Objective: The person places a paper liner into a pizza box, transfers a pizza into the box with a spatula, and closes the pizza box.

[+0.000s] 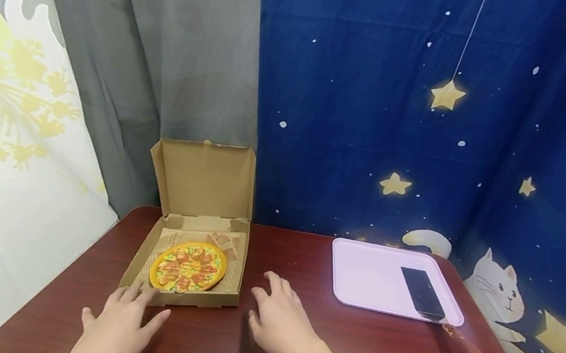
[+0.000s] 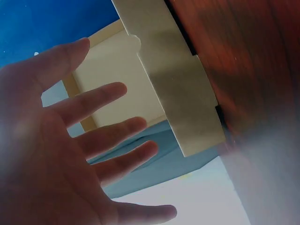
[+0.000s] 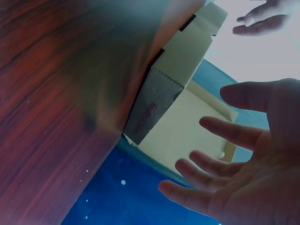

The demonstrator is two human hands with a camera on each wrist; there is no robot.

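Observation:
A round toy pizza (image 1: pixel 188 268) with a yellow rim lies on printed paper inside a cardboard pizza box (image 1: pixel 243 271), whose lid (image 1: pixel 209 182) stands upright at the back. My left hand (image 1: pixel 120 321) is at the box's front left corner, fingers spread; whether the fingertips touch the box I cannot tell. To the right of the box hovers my right hand (image 1: pixel 285 319), its fingers loosely extended and holding nothing. In the left wrist view, the left hand (image 2: pixel 61 136) spreads before the box front (image 2: pixel 180 89). The right wrist view shows the right hand (image 3: pixel 243 164) beside the box's side wall (image 3: pixel 154 105).
A pale pink tray (image 1: pixel 366 273) sits at the right of the dark red wooden table (image 1: pixel 284 258), with a black rectangular object (image 1: pixel 422 291) in it. Grey curtain (image 1: pixel 207 63) and blue star-patterned curtain (image 1: pixel 347 120) hang behind the table.

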